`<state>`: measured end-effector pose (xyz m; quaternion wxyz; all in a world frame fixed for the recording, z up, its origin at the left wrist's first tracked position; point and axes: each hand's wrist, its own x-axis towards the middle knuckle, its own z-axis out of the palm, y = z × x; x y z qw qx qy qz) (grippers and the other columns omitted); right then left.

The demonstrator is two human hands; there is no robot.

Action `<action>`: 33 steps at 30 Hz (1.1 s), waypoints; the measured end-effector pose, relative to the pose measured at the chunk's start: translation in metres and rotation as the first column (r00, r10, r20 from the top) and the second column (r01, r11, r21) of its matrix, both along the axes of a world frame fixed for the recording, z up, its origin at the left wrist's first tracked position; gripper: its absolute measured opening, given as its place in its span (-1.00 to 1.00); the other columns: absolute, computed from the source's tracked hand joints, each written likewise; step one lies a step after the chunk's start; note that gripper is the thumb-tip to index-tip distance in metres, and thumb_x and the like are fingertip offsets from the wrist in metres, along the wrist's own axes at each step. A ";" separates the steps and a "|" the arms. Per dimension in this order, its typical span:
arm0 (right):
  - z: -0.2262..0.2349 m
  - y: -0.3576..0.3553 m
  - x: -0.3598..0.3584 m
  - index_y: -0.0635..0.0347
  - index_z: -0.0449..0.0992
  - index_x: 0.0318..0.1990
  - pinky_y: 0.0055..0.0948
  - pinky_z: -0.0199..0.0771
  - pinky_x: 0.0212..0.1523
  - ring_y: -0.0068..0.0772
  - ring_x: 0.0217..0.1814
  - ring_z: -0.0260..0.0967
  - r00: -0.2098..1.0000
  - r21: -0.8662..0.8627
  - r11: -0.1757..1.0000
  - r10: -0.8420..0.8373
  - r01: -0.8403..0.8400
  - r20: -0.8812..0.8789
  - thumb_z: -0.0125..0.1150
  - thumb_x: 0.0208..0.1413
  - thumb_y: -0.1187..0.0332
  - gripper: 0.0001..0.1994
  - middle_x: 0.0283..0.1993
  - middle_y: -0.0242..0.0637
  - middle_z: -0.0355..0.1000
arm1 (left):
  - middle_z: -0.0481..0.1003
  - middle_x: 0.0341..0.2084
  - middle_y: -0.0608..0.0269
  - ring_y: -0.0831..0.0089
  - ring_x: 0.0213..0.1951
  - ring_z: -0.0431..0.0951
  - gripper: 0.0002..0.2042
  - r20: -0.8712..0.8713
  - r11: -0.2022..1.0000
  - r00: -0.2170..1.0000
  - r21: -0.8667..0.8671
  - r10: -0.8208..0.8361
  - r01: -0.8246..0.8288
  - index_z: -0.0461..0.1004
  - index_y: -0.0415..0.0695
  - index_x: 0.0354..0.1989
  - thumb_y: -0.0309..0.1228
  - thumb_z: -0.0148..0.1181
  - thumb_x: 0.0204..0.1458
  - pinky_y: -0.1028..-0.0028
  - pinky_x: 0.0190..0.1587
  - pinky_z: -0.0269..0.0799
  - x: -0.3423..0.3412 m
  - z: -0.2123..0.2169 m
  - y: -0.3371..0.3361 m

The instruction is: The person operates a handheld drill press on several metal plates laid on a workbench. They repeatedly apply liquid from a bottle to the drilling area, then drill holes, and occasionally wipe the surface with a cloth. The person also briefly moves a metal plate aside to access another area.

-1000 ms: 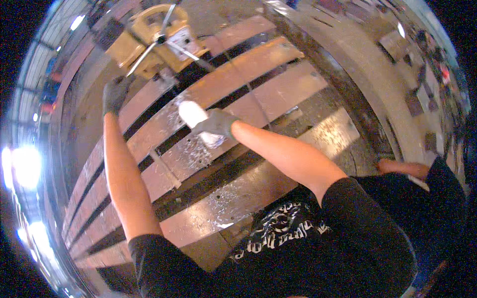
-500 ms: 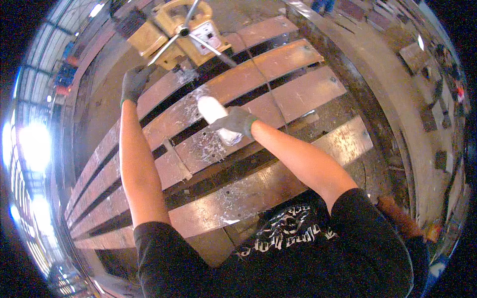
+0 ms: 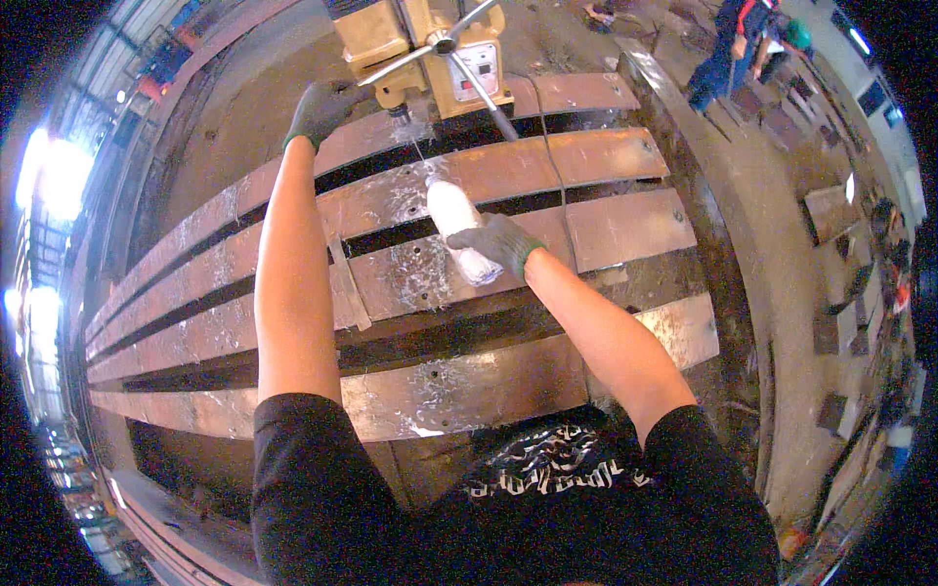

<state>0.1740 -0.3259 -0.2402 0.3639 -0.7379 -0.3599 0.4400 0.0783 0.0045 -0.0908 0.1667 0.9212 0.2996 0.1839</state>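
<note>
A yellow drill press (image 3: 430,54) with a three-spoked feed handle (image 3: 445,43) stands on rusty steel plates at the far side. My left hand (image 3: 327,112), in a dark grey glove, is closed round the end of the handle's left spoke; its fingers are partly hidden. My right hand (image 3: 498,242), gloved alike, grips a white squeeze bottle (image 3: 451,210) above the plates. The bottle's tip tilts away from me toward the drill bit (image 3: 399,115), and a thin line of liquid shows between them. Wet streaks and shavings lie around the drilled holes.
Several long steel plates (image 3: 625,220) lie side by side with dark gaps between. A thin cable (image 3: 552,156) crosses them right of the drill. A flat strip (image 3: 349,283) lies across two plates. At the upper right stands a co-worker (image 3: 728,49) among scattered metal pieces.
My view has shifted and tilted, so the drill and both hands appear farther right. Both hands keep their holds. A thin stream now shows at the bottle's tip, and the co-worker is more fully visible.
</note>
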 end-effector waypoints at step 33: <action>-0.041 -0.021 -0.001 0.25 0.37 0.24 -0.22 0.48 0.23 -0.24 0.16 0.50 0.996 0.557 0.830 -0.077 0.042 0.040 0.64 -0.15 0.19 -0.21 0.11 -0.21 0.54 | 0.67 -0.45 -0.03 0.13 -0.35 0.69 -0.47 0.082 0.995 0.994 -0.065 -0.068 0.074 0.72 -0.22 -0.36 0.11 0.28 0.02 0.19 -0.19 0.56 -0.002 -0.012 0.011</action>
